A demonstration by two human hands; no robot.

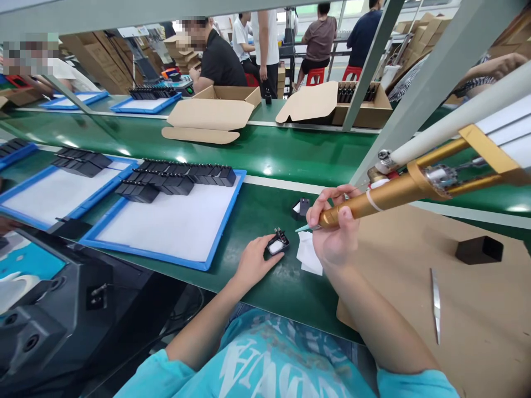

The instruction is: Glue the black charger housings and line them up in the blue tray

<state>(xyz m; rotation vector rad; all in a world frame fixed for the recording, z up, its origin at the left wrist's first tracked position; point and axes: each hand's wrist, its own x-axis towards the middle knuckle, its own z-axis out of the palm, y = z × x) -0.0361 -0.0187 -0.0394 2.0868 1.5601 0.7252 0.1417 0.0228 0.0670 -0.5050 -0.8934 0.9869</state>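
My left hand [254, 261] rests on the green bench and pinches a small black plug part [277, 244] with a pale face turned up. My right hand [335, 226] is wrapped round a gold dispenser pen [385, 198] whose teal tip [302, 228] points left, just above and to the right of that part. A cable and a white tube run from the pen up to the right. A second black plug part [301, 208] stands a little behind the first. White paper [309, 255] lies under my right wrist.
A blue-rimmed white tray [226, 225] holds rows of black parts [182, 176] at its far edge; another tray [25, 193] lies left. A brown cardboard sheet [477, 309] carries tweezers [435, 303] and a black block [479, 250]. Open cartons [215, 113] and several people are beyond the conveyor.
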